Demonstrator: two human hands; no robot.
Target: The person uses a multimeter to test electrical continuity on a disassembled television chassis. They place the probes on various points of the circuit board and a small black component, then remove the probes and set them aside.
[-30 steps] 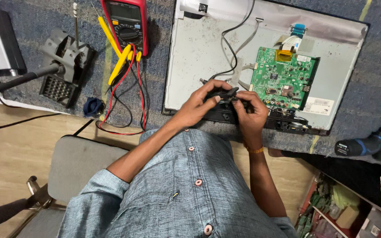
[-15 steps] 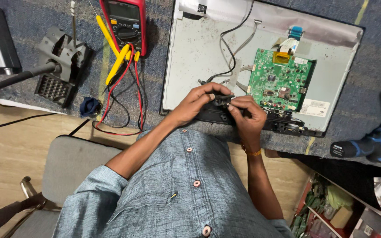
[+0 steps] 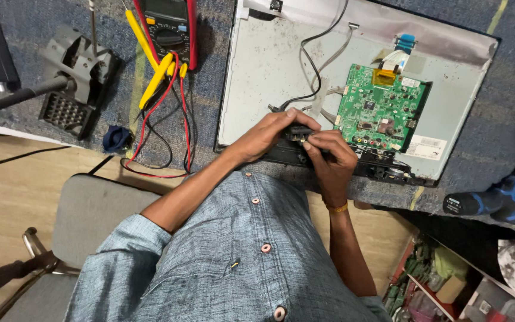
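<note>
Both hands pinch a small black connector (image 3: 298, 132) beside the green circuit board (image 3: 381, 110): left hand (image 3: 269, 134) steadying, right hand (image 3: 329, 156) best easing gently, squarely.

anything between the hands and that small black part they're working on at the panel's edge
Nothing visible: the left hand and right hand both already pinch the small black part directly, with no wire or tool lying between.

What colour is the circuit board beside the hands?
Green, seen clearly in the head view: the circuit board.
</note>
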